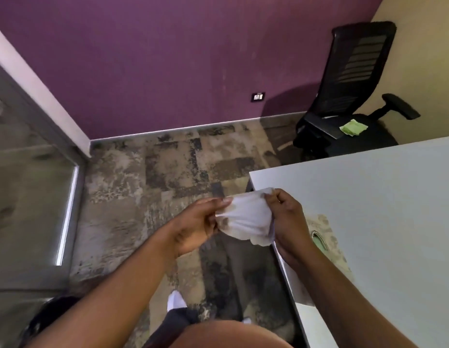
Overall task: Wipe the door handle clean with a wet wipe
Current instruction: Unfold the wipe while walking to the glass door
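A white wet wipe (246,217) is stretched between both hands in front of me, above the carpet beside the table's corner. My left hand (195,222) pinches its left edge with thumb and fingers. My right hand (288,219) grips its right edge. The wipe hangs crumpled, with a loose lower corner. A glass door (30,187) with a grey frame stands at the left; no door handle is in view.
A white table (381,209) fills the right side, with a green-edged item (320,239) lying on it near my right wrist. A black office chair (354,96) with a green packet (352,127) on its seat stands at the back right. Patterned carpet (155,177) covers the floor.
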